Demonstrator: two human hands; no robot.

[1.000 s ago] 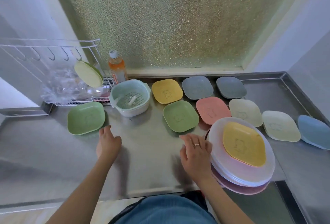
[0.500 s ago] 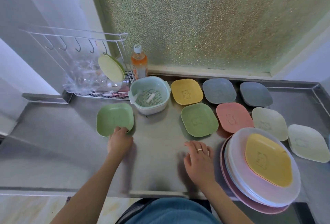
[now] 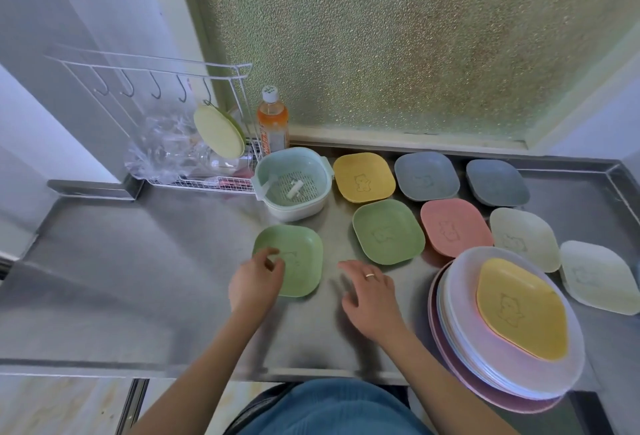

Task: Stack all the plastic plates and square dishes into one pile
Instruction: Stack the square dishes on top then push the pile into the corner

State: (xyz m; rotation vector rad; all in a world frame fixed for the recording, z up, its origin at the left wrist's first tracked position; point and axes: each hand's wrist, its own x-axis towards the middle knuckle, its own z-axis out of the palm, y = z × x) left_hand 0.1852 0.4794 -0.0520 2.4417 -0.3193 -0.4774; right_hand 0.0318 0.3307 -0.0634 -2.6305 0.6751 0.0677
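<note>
My left hand [image 3: 255, 282] pinches the near-left rim of a green square dish [image 3: 298, 258] on the steel counter. My right hand [image 3: 372, 297] hovers open just right of it, fingers spread, holding nothing. At the right front stands a pile of round plates [image 3: 460, 341] with a yellow square dish [image 3: 519, 306] on top. Loose square dishes lie behind: yellow [image 3: 363, 181], green [image 3: 388, 232], pink [image 3: 455, 226], two grey-blue [image 3: 427, 176] [image 3: 497, 181], and two cream [image 3: 524, 238] [image 3: 599, 277].
A pale colander bowl [image 3: 292, 183] sits behind the held dish. An orange drink bottle [image 3: 272, 122] and a wire rack [image 3: 166, 122] with a plastic bag and a green lid [image 3: 218, 131] stand at the back left. The counter [image 3: 138, 261] has raised edges.
My left hand took hold of the green dish and slid it right, toward the middle. My right hand lifted off the counter and opened toward it. The camera view shifted left.
</note>
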